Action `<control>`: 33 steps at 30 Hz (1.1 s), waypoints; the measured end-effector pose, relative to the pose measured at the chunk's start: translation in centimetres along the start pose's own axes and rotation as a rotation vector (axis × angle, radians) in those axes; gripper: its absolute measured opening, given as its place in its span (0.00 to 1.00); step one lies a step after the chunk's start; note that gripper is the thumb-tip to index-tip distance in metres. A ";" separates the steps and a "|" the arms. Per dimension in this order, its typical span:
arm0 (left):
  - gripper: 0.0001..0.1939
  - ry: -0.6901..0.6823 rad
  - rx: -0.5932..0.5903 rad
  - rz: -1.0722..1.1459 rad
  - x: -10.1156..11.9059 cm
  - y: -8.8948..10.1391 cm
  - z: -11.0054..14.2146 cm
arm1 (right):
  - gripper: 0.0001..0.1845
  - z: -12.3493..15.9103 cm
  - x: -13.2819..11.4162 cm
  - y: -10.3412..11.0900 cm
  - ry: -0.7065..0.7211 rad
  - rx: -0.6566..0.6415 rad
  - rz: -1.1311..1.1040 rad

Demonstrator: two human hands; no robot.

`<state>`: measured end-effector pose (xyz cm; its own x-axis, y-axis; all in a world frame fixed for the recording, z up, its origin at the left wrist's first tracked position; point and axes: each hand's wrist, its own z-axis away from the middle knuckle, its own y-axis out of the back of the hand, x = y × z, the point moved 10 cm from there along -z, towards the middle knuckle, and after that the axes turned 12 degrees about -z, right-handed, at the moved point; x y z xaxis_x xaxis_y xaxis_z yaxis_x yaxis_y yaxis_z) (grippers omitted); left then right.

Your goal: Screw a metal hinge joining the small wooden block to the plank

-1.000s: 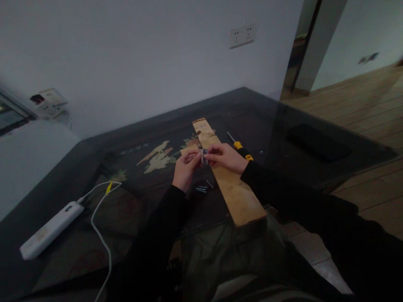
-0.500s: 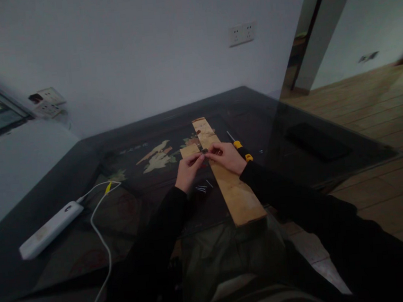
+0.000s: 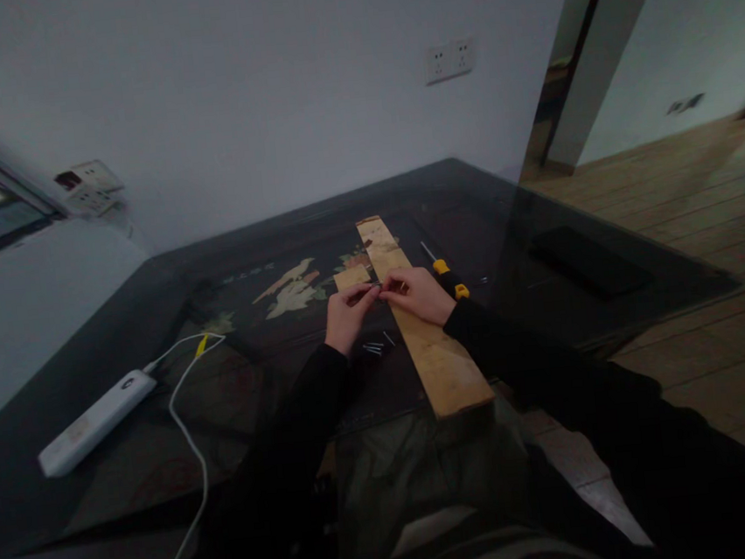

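Note:
My left hand [image 3: 348, 313] is closed, thumb and fingers pinched together. Its fingertips meet those of my right hand [image 3: 417, 293], which is pinched as well and sits over a long wooden board [image 3: 442, 356]. Between the fingertips is a small dark piece [image 3: 377, 284], too small and too covered to name. Just beyond my left hand lies a short, pale wooden piece [image 3: 351, 277], next to the long board. Several loose screws or nails [image 3: 374, 348] lie on the dark table below my left hand. A screwdriver with a yellow and black handle [image 3: 450, 279] rests right of the board.
The dark table [image 3: 275, 359] has an inlaid bird picture. On its left lies a white power strip or power bank [image 3: 96, 422] with a white cable [image 3: 190, 438]. A black flat object [image 3: 588, 260] is at the right, and a small screw [image 3: 484, 280] lies beside the screwdriver.
Both hands stay pinched at the same spot over the board. The dark piece between the fingertips shows less than before, and the fingers have shifted slightly.

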<state>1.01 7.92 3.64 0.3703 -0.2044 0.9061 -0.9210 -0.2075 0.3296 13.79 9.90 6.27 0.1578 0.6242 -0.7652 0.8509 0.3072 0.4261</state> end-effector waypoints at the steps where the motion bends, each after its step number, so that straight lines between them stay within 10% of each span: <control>1: 0.15 -0.004 0.010 0.001 0.1 0.1 0.0 | 0.09 0.0 0.1 0.0 -0.002 0.002 0.023; 24: 0.16 -0.003 0.067 0.048 -0.2 0.7 0.1 | 0.08 0.1 0.0 -1.2 -0.035 -0.089 -0.117; 33: 0.15 0.007 0.032 -0.008 -0.3 -0.1 0.5 | 0.04 0.6 -0.4 -1.2 0.031 -0.067 0.337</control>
<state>1.04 7.53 3.21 0.3767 -0.1955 0.9055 -0.9137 -0.2393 0.3285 13.02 8.87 5.82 0.4087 0.7197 -0.5613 0.7184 0.1256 0.6842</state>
